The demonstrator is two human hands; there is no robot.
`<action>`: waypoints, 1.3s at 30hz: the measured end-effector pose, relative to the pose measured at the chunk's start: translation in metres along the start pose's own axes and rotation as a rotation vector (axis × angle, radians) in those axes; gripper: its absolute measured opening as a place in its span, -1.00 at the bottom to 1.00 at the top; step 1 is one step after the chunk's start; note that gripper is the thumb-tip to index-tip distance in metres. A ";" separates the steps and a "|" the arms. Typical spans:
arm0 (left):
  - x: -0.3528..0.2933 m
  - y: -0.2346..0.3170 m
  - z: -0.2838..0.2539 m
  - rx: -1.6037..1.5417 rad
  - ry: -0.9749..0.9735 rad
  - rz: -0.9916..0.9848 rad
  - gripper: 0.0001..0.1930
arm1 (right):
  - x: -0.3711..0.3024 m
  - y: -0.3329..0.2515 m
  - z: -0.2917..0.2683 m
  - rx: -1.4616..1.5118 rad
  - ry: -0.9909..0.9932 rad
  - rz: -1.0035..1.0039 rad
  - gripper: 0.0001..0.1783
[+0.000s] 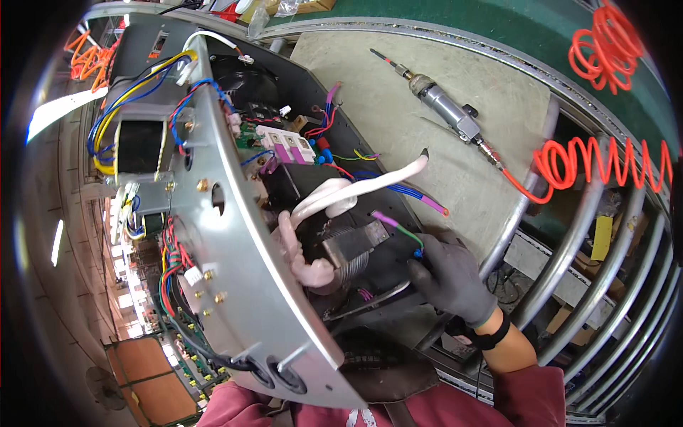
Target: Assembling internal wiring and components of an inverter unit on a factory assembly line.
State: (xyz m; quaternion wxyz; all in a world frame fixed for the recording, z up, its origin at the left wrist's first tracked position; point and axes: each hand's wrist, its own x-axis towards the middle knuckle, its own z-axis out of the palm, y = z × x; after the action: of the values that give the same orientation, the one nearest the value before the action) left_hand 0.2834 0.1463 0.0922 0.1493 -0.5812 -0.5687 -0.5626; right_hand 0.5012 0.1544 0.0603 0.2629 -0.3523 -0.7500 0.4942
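Observation:
My right hand [455,277], in a grey glove, is at the near right side wall of an open metal chassis. Its thumb and fingers are closed around a thin green wire [405,231], which has a purple sleeve at its free end and a blue part at my fingertips. Just left of it lies a dark block with a finned metal part [356,249]. Thick white sleeved cables [363,188] loop over the inside, with a pinkish lumpy stretch beside the panel. The grey front panel [263,285] stands upright at left. My left hand does not show; only its sleeve appears below the panel.
A pneumatic screwdriver [445,107] lies on the grey bench board [341,64], joined to a coiled orange hose [597,160]. Metal rails [569,249] run along the right. A transformer [140,146] with yellow and blue wires sits on the panel's far left side.

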 end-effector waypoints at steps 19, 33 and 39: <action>-0.047 0.035 -0.230 0.094 -0.947 -0.288 -0.53 | -0.095 -0.079 0.101 -0.298 0.310 0.172 -0.44; -0.025 -0.171 -0.532 0.691 -0.319 -0.972 -0.67 | -0.107 -0.101 0.159 -0.268 0.357 0.145 -0.63; -0.040 -0.271 -0.627 1.218 -0.671 -1.239 -0.67 | -0.138 -0.131 0.162 -0.301 0.186 0.296 -0.67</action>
State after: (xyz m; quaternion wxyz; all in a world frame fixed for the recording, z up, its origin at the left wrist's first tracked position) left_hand -0.2334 -0.2994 0.1351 -0.0706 -0.1276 -0.9880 0.0507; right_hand 0.4301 -0.0786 0.1151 0.1999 -0.5377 -0.7279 0.3756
